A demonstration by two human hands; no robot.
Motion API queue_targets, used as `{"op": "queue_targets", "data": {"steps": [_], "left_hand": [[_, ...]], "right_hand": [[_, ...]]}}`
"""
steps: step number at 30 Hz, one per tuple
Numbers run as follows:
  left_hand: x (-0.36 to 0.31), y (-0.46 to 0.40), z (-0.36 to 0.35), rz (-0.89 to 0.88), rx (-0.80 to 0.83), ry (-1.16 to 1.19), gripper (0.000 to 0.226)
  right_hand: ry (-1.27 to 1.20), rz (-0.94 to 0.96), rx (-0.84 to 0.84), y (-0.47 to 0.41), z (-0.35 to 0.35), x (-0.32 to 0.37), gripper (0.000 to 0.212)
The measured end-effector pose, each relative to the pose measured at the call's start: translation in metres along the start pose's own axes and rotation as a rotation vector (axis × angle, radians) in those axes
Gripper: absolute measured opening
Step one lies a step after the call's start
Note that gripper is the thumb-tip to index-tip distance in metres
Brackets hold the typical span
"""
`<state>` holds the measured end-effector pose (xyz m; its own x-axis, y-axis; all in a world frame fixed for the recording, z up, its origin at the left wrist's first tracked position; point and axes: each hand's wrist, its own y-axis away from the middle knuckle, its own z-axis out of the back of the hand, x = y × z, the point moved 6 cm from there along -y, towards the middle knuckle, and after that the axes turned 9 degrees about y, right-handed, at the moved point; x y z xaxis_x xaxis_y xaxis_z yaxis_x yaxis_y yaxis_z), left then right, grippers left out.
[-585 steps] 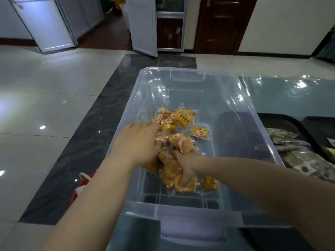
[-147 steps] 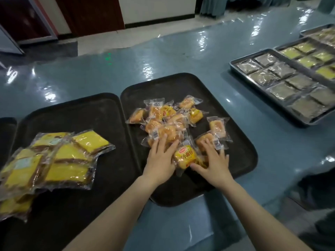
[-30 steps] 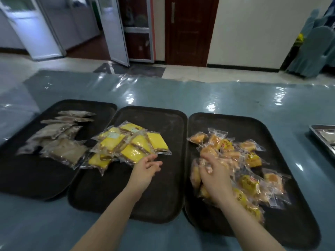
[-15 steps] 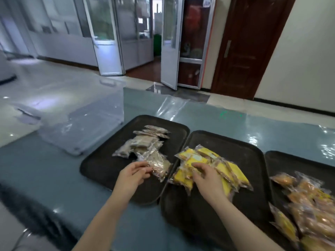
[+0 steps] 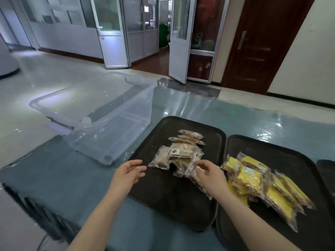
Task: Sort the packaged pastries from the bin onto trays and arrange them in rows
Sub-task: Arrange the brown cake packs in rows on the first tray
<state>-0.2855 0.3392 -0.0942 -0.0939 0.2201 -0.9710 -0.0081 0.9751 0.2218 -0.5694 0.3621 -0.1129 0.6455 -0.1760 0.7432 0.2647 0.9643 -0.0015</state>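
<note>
I see brown packets (image 5: 181, 154) mid-frame on black tray (image 5: 163, 200), right hand (image 5: 210, 175) fingers curled touching nearest wrapper, grip unclear, left hand (image 5: 126, 173) loosely spread, holding nothing, just left of pile.

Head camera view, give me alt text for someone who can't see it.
Two bare hands reach over a black tray of piled brown packaged pastries: right hand touching a wrapper, left hand open beside it. Yellow packaged pastries fill a second tray; a clear bin sits empty.

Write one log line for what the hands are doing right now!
left hand open, beside brown packets | right hand touching them | left tray heaped, unsorted | yellow packets piled | bin looks empty
</note>
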Motion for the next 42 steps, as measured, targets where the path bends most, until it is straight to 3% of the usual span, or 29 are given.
{"op": "queue_targets", "data": {"steps": [7,14,17,21,24,29,35,39,42], "left_hand": [[0.002,-0.101,-0.001,0.03,0.017,-0.115,0.018],[0.01,-0.178,-0.03,0.05,0.07,-0.271,0.02],[0.016,-0.205,-0.044,0.073,0.072,-0.271,0.02],[0.028,-0.243,-0.067,0.102,0.101,-0.306,0.021],[0.036,-0.27,-0.089,0.101,0.138,-0.331,0.022],[0.048,-0.305,-0.115,0.074,0.16,-0.302,0.023],[0.054,-0.336,-0.136,0.024,0.197,-0.371,0.026],[0.053,-0.355,-0.152,-0.092,0.263,-0.518,0.035],[0.049,-0.371,-0.167,-0.242,0.276,-0.682,0.045]], "right_hand": [[-0.002,-0.112,-0.083,-0.105,-0.013,-0.021,0.019],[0.097,-0.069,-0.09,-0.197,-0.033,-0.035,0.027],[0.208,-0.036,-0.111,-0.228,-0.034,-0.044,0.041],[0.355,-0.169,-0.008,-0.263,-0.034,-0.074,0.061],[0.363,-0.172,0.053,-0.282,-0.031,-0.094,0.048],[0.113,-0.136,-0.024,-0.317,-0.036,-0.098,0.012],[-0.18,-0.279,0.042,-0.362,-0.068,-0.089,0.019],[-0.334,-0.35,0.175,-0.379,-0.091,-0.086,0.013],[-0.074,-0.265,0.146,-0.386,-0.092,-0.085,0.064]]}}
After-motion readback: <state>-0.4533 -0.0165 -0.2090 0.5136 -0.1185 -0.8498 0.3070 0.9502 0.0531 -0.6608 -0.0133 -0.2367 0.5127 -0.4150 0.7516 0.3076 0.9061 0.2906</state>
